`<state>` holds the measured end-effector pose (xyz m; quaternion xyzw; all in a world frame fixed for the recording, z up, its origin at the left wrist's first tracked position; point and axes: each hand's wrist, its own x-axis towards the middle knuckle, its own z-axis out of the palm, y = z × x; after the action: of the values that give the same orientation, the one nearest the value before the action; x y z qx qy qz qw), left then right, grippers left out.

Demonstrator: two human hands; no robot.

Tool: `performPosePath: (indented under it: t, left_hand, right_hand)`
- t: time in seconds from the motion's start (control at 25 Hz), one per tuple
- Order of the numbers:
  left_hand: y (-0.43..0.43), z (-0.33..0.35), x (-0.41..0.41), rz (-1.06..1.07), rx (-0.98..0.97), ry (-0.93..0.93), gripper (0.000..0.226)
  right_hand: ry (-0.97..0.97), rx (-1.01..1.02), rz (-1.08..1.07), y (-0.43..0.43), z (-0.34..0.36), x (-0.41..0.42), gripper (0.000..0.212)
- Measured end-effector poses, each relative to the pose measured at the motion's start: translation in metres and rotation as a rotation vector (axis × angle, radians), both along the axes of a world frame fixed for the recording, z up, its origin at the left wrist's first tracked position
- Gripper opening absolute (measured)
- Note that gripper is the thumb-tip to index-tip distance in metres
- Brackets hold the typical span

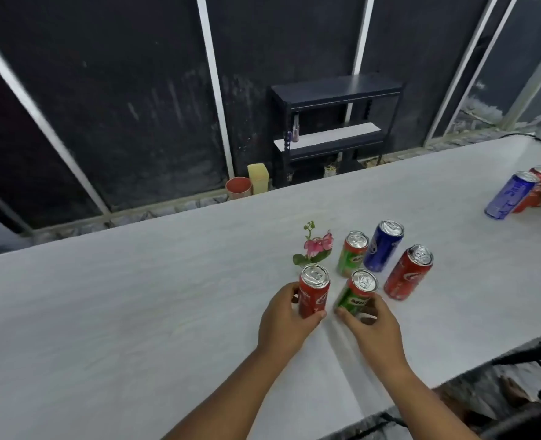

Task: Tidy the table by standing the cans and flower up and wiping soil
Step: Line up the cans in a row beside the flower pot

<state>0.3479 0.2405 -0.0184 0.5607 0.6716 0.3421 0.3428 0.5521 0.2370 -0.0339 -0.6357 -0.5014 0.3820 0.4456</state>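
Left hand [285, 319]: fingers and thumb are curled round the lower body of the front red can [313, 293], holding it firmly.
Right hand [377, 328]: wrapped round the base of the front Milo can [356, 296], thumb on the near side and fingers round the far side.
Front red can: top up on the white table [135, 312], just left of the front Milo can, with a narrow gap between them.
Front Milo can: green, silver top up. It leans to the right in this wide view, and I cannot tell whether its base sits flat.
Flower [315, 246]: pink blooms with green leaves, upright just behind the front red can, which hides its foot.
Back Milo can [351, 254]: stands right of the flower and behind the front Milo can.
Blue can [381, 247]: stands just right of the back Milo can.
Side red can [407, 274]: stands right of the cluster, near the blue can, free of both hands.
Far cans [507, 196]: one blue with red ones beside it, well apart at the table's right end.
Beyond the table: a black shelf unit [335, 122], a yellow container [258, 177] and a reddish pot [239, 187] against a dark panelled wall.
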Motion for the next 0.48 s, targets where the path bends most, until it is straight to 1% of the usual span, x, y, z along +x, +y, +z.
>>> performPosePath:
  t: [0.2, 0.32, 0.48]
  left_hand:
    - [-0.03, 0.01, -0.095, 0.172, 0.012, -0.01, 0.071]
    - [-0.052, 0.01, -0.153, 0.284, 0.0, -0.048, 0.069]
    - [-0.073, 0.007, -0.213, 0.35, -0.032, -0.087, 0.07]
  right_hand:
    - [-0.012, -0.015, 0.206, 0.014, -0.003, -0.079, 0.054]
    - [-0.019, -0.018, 0.335, 0.016, -0.004, -0.133, 0.051]
    - [-0.047, -0.006, 0.473, 0.012, -0.007, -0.195, 0.045]
